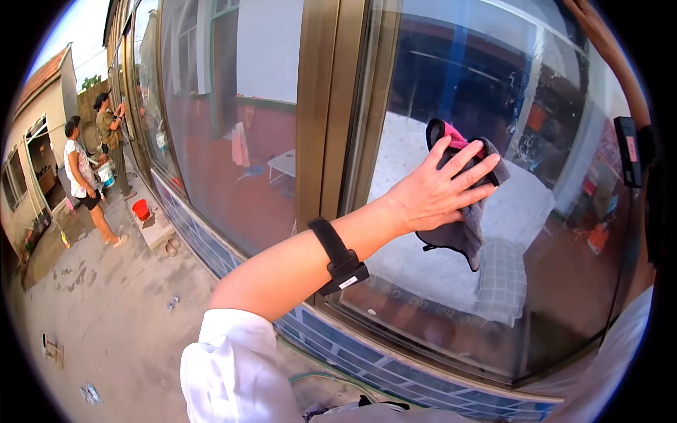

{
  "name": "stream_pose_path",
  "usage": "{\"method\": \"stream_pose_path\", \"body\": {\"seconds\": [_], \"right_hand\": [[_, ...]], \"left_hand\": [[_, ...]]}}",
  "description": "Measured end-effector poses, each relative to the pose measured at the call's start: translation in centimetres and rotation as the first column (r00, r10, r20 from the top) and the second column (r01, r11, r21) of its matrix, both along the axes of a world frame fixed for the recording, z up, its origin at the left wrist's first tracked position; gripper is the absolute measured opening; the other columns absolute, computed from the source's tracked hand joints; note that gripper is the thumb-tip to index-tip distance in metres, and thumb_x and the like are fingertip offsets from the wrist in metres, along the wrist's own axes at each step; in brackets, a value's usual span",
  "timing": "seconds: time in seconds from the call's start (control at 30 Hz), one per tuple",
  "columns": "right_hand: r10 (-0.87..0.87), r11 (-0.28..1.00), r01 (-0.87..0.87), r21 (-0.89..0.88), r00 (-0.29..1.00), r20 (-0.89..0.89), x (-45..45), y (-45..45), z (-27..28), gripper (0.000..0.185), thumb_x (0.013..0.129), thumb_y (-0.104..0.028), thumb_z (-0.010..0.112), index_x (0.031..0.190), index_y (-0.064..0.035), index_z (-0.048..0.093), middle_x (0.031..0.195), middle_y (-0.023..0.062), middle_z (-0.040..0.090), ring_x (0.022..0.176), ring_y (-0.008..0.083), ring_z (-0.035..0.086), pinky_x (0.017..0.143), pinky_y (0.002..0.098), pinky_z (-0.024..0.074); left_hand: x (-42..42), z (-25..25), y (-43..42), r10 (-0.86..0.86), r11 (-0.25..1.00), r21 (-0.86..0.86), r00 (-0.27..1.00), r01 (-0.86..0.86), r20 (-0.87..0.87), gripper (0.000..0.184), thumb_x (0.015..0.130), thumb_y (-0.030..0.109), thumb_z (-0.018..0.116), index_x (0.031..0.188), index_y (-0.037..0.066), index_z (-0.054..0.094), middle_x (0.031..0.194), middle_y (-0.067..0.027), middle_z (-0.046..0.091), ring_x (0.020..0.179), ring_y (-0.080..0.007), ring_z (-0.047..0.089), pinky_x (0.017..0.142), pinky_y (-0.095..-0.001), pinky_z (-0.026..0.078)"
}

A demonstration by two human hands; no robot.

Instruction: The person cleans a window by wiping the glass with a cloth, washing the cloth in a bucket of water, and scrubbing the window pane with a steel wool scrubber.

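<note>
My left hand point(451, 180) presses a grey cloth point(469, 236) with a pink part and dark edging against the window pane point(423, 84). Its fingers are spread over the folded cloth, and the thumb is hidden. A black band with a small device point(342, 264) sits on my left forearm, above a white sleeve. Along the right edge my right arm point(624, 77) reaches upward with another black device point(626, 151) on it; the right hand is out of view.
A brown metal frame point(328, 113) divides the panes. Below runs a blue tiled wall point(352, 352) with a green hose point(317, 375). At the left, two people point(76, 166) point(109, 127) stand near a red bucket point(141, 209). Sandals point(172, 247) lie on the concrete ground.
</note>
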State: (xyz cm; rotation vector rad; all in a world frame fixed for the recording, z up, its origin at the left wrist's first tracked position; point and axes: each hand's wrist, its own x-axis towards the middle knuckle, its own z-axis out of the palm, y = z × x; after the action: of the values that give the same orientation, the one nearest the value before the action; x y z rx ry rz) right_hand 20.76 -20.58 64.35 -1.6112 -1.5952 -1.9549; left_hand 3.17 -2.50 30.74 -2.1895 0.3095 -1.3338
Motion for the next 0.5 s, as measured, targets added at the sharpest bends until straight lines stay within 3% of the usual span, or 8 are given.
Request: {"method": "stream_pose_path", "body": {"seconds": [0.03,0.1,0.2,0.23,0.3,0.37,0.43,0.5], "right_hand": [[0.02,1.0,-0.019,-0.013,1.0,0.008,-0.1,-0.1,-1.1,0.061,0.091,-0.058,0.041,0.141,-0.0239,0.042,0.149,0.0127,0.033,0.137,0.0388,0.025,0.108,0.0583,0.0201],[-0.164,0.971,0.182,-0.158,0.98,0.115,-3.6,0.4,-8.8,0.047,0.09,-0.027,0.054,0.135,-0.0139,0.046,0.146,0.0159,0.034,0.136,0.0354,0.027,0.11,0.0481,0.0241],[-0.131,0.911,0.246,-0.331,0.933,0.334,-3.0,-0.1,-16.5,0.052,0.087,-0.027,0.056,0.138,-0.0318,0.044,0.152,-0.0004,0.03,0.142,0.022,0.022,0.118,0.0492,0.0116],[-0.11,0.875,0.245,-0.417,0.941,0.321,-3.7,-0.8,-16.8,0.05,0.088,-0.028,0.055,0.137,-0.0311,0.044,0.151,-0.0001,0.03,0.142,0.0223,0.022,0.118,0.0492,0.0118],[-0.168,0.943,0.257,-0.212,0.915,0.366,-2.5,-1.1,-12.8,0.044,0.094,-0.026,0.052,0.137,-0.0301,0.044,0.15,0.0009,0.032,0.141,0.0246,0.023,0.117,0.0494,0.0125],[-0.119,0.993,0.119,-0.022,0.993,0.0,-2.2,-1.8,-6.3,0.045,0.089,-0.027,0.054,0.132,-0.0138,0.048,0.143,0.016,0.038,0.133,0.0354,0.03,0.108,0.0489,0.026],[-0.125,0.99,0.118,0.074,0.987,0.098,-1.5,-2.0,-5.3,0.045,0.089,-0.028,0.055,0.131,-0.0139,0.048,0.14,0.0154,0.04,0.131,0.0351,0.033,0.105,0.0503,0.0276],[-0.263,0.96,0.275,-0.06,0.953,0.151,-0.4,-0.8,-10.5,0.047,0.093,-0.034,0.055,0.138,-0.0343,0.042,0.15,-0.0005,0.033,0.141,0.0222,0.022,0.117,0.0506,0.0109]], "left_hand": [[0.1,-0.4,0.0,-0.003,1.0,0.012,1.0,0.003,-0.013,0.066,0.068,0.041,0.073,0.128,0.026,0.052,0.15,-0.0058,0.03,0.136,-0.0289,0.03,0.106,-0.054,0.03],[-0.9,-1.2,0.5,0.03,0.999,0.03,0.997,-0.028,-0.076,0.068,0.067,0.041,0.073,0.129,0.025,0.051,0.15,-0.0054,0.03,0.136,-0.0287,0.03,0.105,-0.0528,0.03],[-3.1,-1.6,1.7,0.07,0.998,0.016,0.982,-0.069,-0.173,0.068,0.066,0.036,0.074,0.13,0.026,0.051,0.151,-0.0043,0.03,0.136,-0.0282,0.03,0.106,-0.0525,0.028],[-3.4,-1.5,2.2,0.088,0.996,0.027,0.982,-0.085,-0.17,0.068,0.066,0.034,0.074,0.13,0.026,0.052,0.151,-0.004,0.03,0.136,-0.0281,0.03,0.106,-0.0528,0.028],[-3.8,-0.4,2.2,0.066,0.998,-0.009,0.979,-0.069,-0.194,0.067,0.066,0.026,0.074,0.129,0.026,0.052,0.15,-0.005,0.03,0.136,-0.0293,0.031,0.106,-0.0531,0.03],[-3.6,0.7,2.0,0.07,0.996,-0.043,0.982,-0.079,-0.173,0.068,0.065,0.025,0.074,0.129,0.026,0.052,0.151,-0.0063,0.03,0.137,-0.0298,0.03,0.106,-0.0529,0.031],[-3.4,0.9,2.0,0.093,0.993,-0.051,0.985,-0.102,-0.148,0.071,0.064,0.025,0.075,0.13,0.026,0.051,0.151,-0.0075,0.028,0.137,-0.031,0.03,0.106,-0.0531,0.031],[-3.5,0.1,2.1,0.109,0.993,-0.04,0.985,-0.115,-0.13,0.072,0.063,0.025,0.076,0.131,0.026,0.051,0.151,-0.0078,0.028,0.136,-0.0316,0.03,0.106,-0.0535,0.03]]}}
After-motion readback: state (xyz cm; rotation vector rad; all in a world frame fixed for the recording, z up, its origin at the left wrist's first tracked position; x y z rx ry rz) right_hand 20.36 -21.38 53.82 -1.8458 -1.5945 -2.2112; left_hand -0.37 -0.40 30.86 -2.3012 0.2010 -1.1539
